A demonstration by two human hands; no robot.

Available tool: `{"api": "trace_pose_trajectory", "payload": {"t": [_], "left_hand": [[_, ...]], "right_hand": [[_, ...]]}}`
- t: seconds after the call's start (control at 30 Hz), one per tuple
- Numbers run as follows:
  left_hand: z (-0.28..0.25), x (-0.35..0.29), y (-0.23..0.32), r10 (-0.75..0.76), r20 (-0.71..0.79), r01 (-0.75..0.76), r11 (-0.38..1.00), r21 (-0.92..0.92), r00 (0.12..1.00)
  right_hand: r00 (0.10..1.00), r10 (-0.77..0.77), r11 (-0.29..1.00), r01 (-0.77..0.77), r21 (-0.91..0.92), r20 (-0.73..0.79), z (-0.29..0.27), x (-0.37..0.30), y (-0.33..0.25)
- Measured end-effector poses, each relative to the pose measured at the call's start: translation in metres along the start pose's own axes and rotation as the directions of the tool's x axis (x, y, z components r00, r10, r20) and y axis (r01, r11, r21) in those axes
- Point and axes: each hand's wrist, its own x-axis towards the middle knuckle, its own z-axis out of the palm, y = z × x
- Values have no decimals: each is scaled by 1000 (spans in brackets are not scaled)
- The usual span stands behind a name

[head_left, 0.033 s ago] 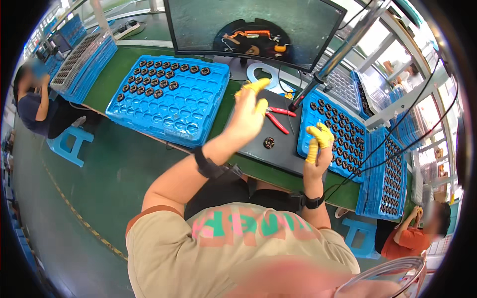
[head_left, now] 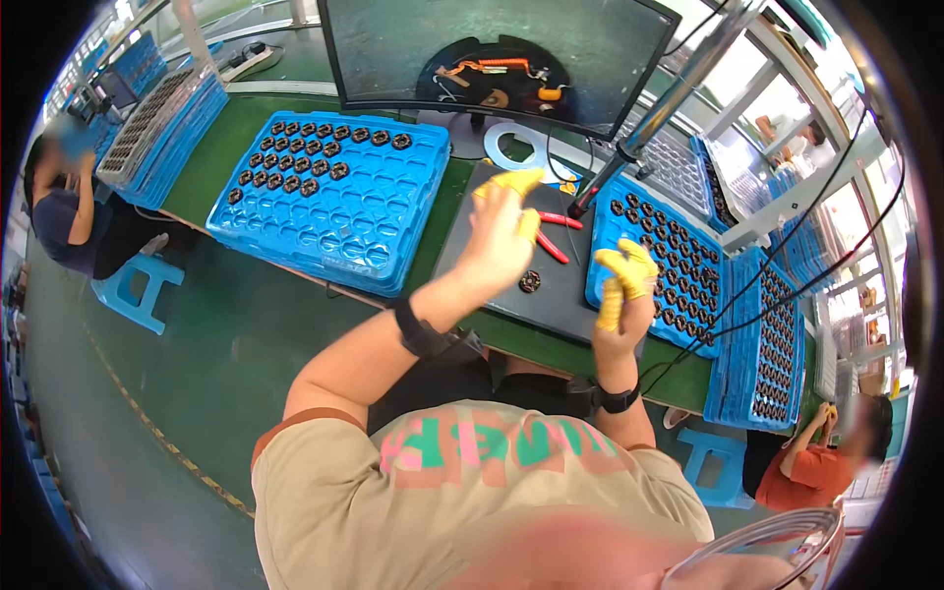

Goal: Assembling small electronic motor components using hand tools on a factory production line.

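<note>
My left hand (head_left: pixel 500 241), with yellow finger covers, hovers over the black mat (head_left: pixel 575 305), fingers stretched and apart. It hides the head of the red-handled pliers (head_left: pixel 554 248). A small dark ring-shaped part with coppery spots (head_left: pixel 530 281) lies on the mat between my hands. My right hand (head_left: pixel 625 300), also in yellow finger covers, is raised by the left edge of the blue tray (head_left: pixel 596 280) on the right. Its fingers are bent but thumb and fingers stand apart, and nothing shows in them.
Left on the green bench is a stack of blue trays (head_left: pixel 383 231), the top one partly filled with similar rings. A monitor (head_left: pixel 393 59) stands behind the mat, a metal pole (head_left: pixel 669 98) beside it. Cables hang at right. Co-workers sit on both sides, near blue stools (head_left: pixel 143 285).
My left hand has shifted slightly right and toward me, covering more of the pliers. My right hand has moved a little left. The ring-shaped part stays on the mat.
</note>
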Motion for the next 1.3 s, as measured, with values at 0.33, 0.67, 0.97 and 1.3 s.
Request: {"api": "trace_pose_trajectory", "payload": {"t": [0.33,0.67,0.97,1.3], "left_hand": [[23,-82,25,140,492,-306,911,275,859],[17,-59,-44,34,269,-92,974,207,963],[36,-55,-42,46,316,-120,968,221,948],[37,-48,-44,6,328,-80,974,210,945]], "right_hand": [[987,-82,966,112,-234,136,9,-15,23],[996,87,896,-89,-434,-24,-1,-48,96],[995,99,900,-90,-427,-1,-2,-50,94],[994,111,913,-107,-393,-11,-2,-47,90]]}}
